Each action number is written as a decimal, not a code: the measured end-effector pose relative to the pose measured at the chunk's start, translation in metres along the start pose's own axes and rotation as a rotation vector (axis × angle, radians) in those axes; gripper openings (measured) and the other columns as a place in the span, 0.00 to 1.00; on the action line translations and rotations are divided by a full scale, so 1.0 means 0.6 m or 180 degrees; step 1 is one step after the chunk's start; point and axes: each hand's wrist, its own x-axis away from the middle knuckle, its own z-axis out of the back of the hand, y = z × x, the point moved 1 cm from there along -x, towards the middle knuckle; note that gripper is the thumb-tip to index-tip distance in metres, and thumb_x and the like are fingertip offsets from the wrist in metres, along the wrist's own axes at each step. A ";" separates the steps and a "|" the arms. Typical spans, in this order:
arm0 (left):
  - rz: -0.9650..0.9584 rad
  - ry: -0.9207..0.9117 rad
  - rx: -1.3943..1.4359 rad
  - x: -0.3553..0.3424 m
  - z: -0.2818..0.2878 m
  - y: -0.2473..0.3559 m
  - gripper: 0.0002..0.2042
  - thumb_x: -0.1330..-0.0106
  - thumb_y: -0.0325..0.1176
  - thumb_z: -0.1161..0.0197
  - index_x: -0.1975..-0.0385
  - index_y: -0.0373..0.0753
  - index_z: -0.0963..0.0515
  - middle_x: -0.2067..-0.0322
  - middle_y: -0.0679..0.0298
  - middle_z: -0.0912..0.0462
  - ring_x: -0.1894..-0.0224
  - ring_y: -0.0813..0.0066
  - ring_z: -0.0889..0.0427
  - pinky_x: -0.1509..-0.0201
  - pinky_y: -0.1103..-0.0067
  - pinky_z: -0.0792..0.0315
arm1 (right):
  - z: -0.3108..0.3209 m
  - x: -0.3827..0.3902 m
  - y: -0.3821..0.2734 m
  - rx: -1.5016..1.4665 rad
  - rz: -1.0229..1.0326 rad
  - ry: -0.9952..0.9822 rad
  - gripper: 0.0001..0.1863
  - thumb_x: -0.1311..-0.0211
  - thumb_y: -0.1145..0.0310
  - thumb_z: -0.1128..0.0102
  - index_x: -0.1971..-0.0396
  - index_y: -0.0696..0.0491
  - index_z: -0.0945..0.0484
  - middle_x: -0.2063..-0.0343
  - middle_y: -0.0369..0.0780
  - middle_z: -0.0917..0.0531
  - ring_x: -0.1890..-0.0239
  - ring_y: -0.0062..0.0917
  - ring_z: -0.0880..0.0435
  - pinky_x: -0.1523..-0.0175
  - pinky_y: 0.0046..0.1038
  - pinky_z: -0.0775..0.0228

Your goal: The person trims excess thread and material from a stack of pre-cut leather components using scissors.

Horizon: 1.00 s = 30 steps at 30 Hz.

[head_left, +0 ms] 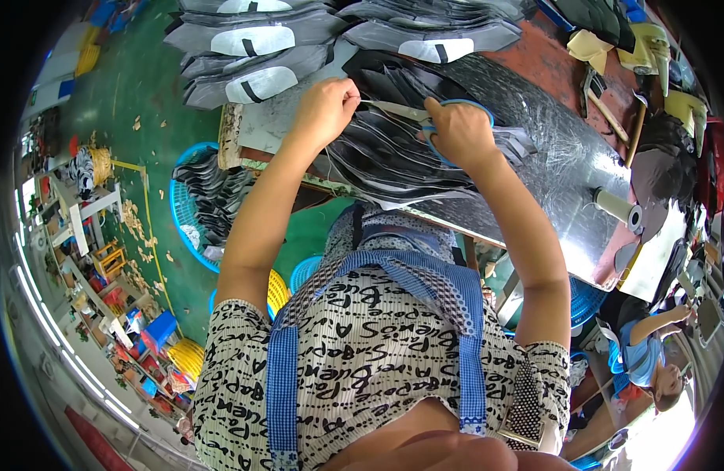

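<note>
My right hand (460, 132) is closed round the blue handles of a pair of scissors (400, 110), whose blades point left. Their tips come close to the pinched fingertips of my left hand (327, 108). Those fingers seem to hold a thin thread, mostly too fine to follow; a pale strand shows below them along the bundle's left edge. Under both hands lies a bundle of dark, layered cut pieces (401, 161), its near edge at the table's front. A second dark stack (401, 78) lies just beyond the scissors.
Stacks of grey-black pieces with white patches (256, 41) line the table's far side. On the metal tabletop (566, 173) at right stands a thread spool (617, 208); hammers (609, 118) lie beyond. A blue basket (177, 208) of dark pieces stands left. Another person (649, 353) sits at lower right.
</note>
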 end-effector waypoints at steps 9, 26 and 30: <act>0.0440 -0.1198 0.3109 0.007 0.009 0.130 0.06 0.40 0.31 0.38 0.68 0.36 0.23 0.75 0.73 0.22 0.73 0.89 0.28 0.71 0.89 0.34 | 0.049 0.052 0.001 -0.4863 -0.0741 0.0170 0.21 0.53 0.69 0.30 0.64 0.56 0.33 0.78 0.35 0.25 0.76 0.19 0.26 0.72 0.21 0.33; -0.0114 -0.0180 -0.0182 -0.069 -0.042 0.025 0.17 0.52 0.44 0.32 0.83 0.37 0.28 0.81 0.62 0.25 0.78 0.62 0.24 0.76 0.72 0.33 | -0.052 0.112 0.086 -0.1173 -0.1355 0.1271 0.15 0.56 0.73 0.37 0.67 0.50 0.32 0.81 0.42 0.21 0.76 0.38 0.20 0.72 0.36 0.32; -0.0422 0.0029 -0.0362 -0.080 -0.059 0.026 0.12 0.49 0.38 0.34 0.79 0.38 0.28 0.79 0.62 0.26 0.77 0.62 0.24 0.76 0.71 0.32 | -0.023 0.108 0.110 -0.0486 -0.1365 0.0560 0.18 0.54 0.60 0.34 0.65 0.48 0.31 0.81 0.41 0.22 0.76 0.37 0.21 0.72 0.37 0.32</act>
